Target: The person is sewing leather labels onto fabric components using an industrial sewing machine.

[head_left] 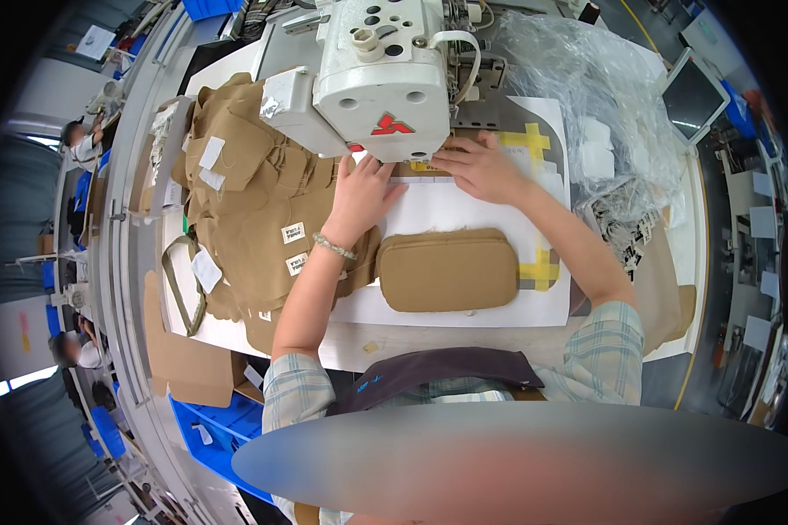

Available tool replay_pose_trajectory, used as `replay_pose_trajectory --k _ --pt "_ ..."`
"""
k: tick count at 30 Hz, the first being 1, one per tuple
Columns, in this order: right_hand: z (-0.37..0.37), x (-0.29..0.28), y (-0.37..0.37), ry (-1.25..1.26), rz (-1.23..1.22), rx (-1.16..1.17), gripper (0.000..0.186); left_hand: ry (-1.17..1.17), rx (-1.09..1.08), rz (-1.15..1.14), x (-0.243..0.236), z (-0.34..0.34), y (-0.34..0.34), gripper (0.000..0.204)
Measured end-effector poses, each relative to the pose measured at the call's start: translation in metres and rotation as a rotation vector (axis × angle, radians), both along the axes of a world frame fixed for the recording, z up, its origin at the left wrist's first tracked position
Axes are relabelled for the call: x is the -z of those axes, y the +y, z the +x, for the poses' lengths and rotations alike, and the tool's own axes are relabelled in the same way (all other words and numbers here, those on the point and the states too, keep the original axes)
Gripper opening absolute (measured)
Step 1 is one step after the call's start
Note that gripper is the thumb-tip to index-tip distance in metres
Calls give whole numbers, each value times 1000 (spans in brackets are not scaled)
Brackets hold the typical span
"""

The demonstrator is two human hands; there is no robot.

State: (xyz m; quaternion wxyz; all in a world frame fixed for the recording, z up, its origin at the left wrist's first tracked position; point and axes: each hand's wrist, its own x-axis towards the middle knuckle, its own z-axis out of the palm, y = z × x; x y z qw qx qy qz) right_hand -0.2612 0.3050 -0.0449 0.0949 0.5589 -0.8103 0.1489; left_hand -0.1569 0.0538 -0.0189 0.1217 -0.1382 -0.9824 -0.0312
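Observation:
At the front of a white sewing machine [385, 96], my left hand [363, 188] reaches up with its fingers apart and their tips partly hidden by the machine head. My right hand [477, 171] rests fingers-down at the machine's right front, touching work on the bed beside yellow tape [536, 140]; what lies under its fingertips is mostly hidden. Below both hands, a padded brown rounded-rectangle piece [446, 271] lies on white paper [359, 306]. A heap of brown cut fabric pieces [245, 201] with white labels reaches up to my left wrist.
Crumpled clear plastic [552, 61] and a bunch of labels [617, 227] lie right, near a screen [693, 94]. A cardboard box [184, 367] and blue bin [210, 442] sit at lower left. Two co-workers [83, 144] [79, 350] work far left, beyond metal rails.

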Motion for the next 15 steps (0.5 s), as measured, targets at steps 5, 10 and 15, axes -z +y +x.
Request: replay_pose_trajectory --k 5,10,15 --pt "6 0 8 88 -61 24 36 -98 7 -2 -1 1 -5 51" --pt "11 3 12 217 -92 -21 38 -97 99 37 -1 5 -2 51" --pt "20 -1 6 160 -86 -45 39 -141 151 121 0 8 3 52"
